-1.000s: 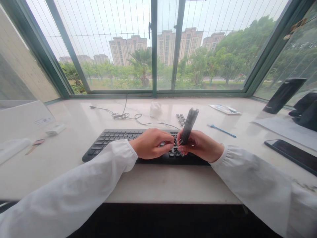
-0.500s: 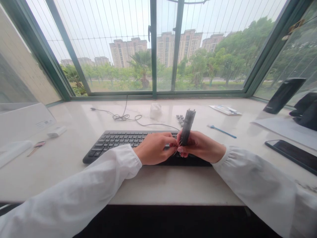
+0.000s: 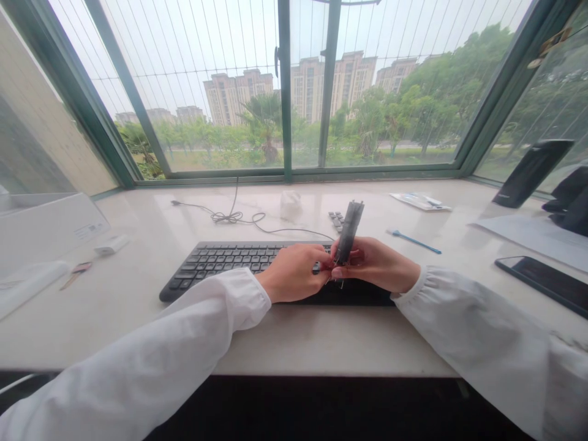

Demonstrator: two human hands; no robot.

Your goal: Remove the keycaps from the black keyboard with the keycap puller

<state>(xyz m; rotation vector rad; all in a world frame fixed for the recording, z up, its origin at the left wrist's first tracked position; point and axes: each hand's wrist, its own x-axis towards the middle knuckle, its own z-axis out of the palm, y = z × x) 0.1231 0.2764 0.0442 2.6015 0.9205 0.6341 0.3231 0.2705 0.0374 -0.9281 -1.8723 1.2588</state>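
A long black keycap (image 3: 350,229), shaped like a space bar, stands nearly upright with small prongs at its top end. My right hand (image 3: 376,263) grips its lower end. Thin metal wires (image 3: 339,283) stick out at the bottom, among the fingertips. Closed in a pinch, my left hand (image 3: 296,272) meets the right fingertips there; exactly what it pinches is hidden. Both hands are over the black keyboard (image 3: 215,258), whose right part they partly cover. Just behind the right hand, several small loose keycaps (image 3: 337,219) lie on the white tabletop (image 3: 340,343).
A cable (image 3: 229,217) lies behind the keyboard near a whitish lump (image 3: 290,203). To the right are a blue brush (image 3: 417,241), a white packet (image 3: 420,202), a phone (image 3: 546,282) and paper (image 3: 528,236). A key (image 3: 76,274) and white box (image 3: 50,223) are left.
The left fingers have shifted slightly at the base of the keycap, and the wires there now stick out differently. The right hand keeps its hold. The view has moved a little.
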